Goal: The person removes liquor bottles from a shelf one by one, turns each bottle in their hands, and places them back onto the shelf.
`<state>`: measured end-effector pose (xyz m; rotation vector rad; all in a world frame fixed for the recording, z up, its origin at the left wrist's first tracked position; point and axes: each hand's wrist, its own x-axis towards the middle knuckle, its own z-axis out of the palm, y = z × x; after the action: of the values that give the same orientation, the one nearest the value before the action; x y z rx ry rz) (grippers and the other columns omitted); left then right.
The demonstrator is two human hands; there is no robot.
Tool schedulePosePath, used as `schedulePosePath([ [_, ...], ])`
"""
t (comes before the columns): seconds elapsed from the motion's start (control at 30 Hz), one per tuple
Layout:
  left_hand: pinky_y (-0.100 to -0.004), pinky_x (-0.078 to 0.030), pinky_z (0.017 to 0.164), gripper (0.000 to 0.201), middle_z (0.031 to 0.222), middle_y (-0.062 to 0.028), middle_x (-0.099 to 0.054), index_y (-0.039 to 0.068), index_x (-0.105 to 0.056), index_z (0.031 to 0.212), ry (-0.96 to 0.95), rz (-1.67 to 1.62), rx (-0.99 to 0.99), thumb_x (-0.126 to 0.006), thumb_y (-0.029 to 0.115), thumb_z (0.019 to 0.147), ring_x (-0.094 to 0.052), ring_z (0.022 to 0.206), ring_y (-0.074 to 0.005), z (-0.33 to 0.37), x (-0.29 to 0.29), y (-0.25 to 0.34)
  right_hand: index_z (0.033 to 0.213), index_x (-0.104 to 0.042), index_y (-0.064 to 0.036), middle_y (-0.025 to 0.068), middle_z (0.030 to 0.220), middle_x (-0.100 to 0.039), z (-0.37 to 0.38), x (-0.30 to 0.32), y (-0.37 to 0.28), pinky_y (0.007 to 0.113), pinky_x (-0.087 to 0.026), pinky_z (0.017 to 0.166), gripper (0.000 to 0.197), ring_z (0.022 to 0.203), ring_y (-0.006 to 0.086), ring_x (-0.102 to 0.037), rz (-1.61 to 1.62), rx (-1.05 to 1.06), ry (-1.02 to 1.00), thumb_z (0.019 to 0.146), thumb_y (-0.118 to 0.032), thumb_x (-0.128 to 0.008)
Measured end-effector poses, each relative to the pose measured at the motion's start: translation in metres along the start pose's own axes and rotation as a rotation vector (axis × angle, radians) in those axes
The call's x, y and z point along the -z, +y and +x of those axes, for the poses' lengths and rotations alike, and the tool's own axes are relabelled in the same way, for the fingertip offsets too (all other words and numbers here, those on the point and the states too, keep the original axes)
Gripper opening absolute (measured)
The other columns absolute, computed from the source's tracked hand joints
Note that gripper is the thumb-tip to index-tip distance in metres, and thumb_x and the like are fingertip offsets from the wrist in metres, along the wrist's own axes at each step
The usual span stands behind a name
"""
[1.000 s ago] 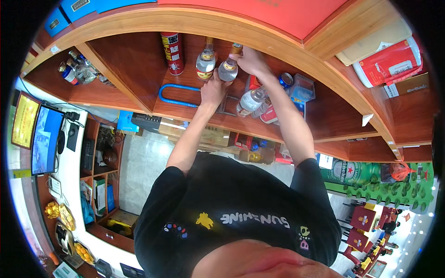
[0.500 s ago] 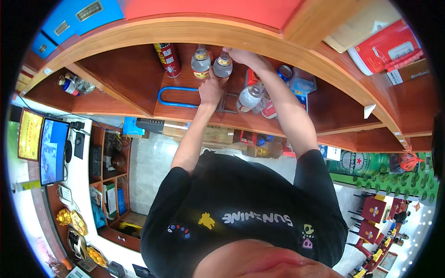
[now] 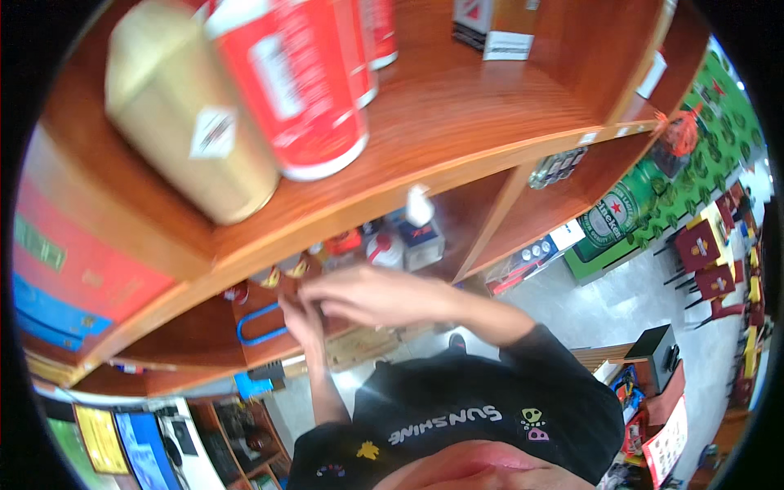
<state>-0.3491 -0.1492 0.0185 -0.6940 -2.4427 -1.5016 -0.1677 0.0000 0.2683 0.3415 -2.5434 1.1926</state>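
My left hand (image 3: 300, 317) and my right hand (image 3: 369, 294) meet inside a compartment of a wooden shelf unit (image 3: 457, 155). The right hand lies across the left, fingers stretched to the left. Just past the fingertips stand two small bottles with gold-and-red tops (image 3: 282, 273), half hidden by the shelf edge. Whether either hand grips a bottle is hidden. A blue loop-shaped handle (image 3: 260, 328) lies on the shelf board beside the left hand.
On the shelf above stand tall red cans (image 3: 304, 90) and a gold box (image 3: 186, 122). A white-capped bottle and a small box (image 3: 416, 233) sit deeper in the compartment. A green crate (image 3: 614, 216) and red chairs (image 3: 709, 255) are on the floor at right.
The view has swung sharply and moved close to the upper shelf, now blurred. Both hands remain in the same compartment, closer together, with the right hand over the left.
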Motion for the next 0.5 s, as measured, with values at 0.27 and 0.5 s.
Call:
schedulePosePath([
  [0.27,-0.0447,-0.052,0.063,0.014,0.076,-0.0175,-0.068,0.004,-0.064,0.103,-0.275,0.034,-0.090,-0.061,0.016,0.096,-0.070,0.071,-0.0354,-0.139,-0.044,0.099,0.122,-0.064,0.0005,0.0147,0.116,-0.071,-0.173,0.103,-0.001,0.037,-0.055,0.090,0.026,0.104,0.0267,-0.070,0.369,-0.043,0.209,0.097,-0.006,-0.060],
  [0.5,-0.0441,-0.057,0.073,0.015,0.093,-0.0147,-0.073,0.006,-0.069,0.102,-0.858,-0.099,-0.318,-0.066,0.016,0.091,-0.072,0.083,-0.0327,-0.223,-0.144,0.233,0.111,-0.065,0.0024,0.0137,0.107,-0.073,-0.280,0.164,0.028,0.036,-0.057,0.088,0.016,0.103,0.0231,-0.071,0.493,-0.068,0.543,0.097,-0.002,-0.059],
])
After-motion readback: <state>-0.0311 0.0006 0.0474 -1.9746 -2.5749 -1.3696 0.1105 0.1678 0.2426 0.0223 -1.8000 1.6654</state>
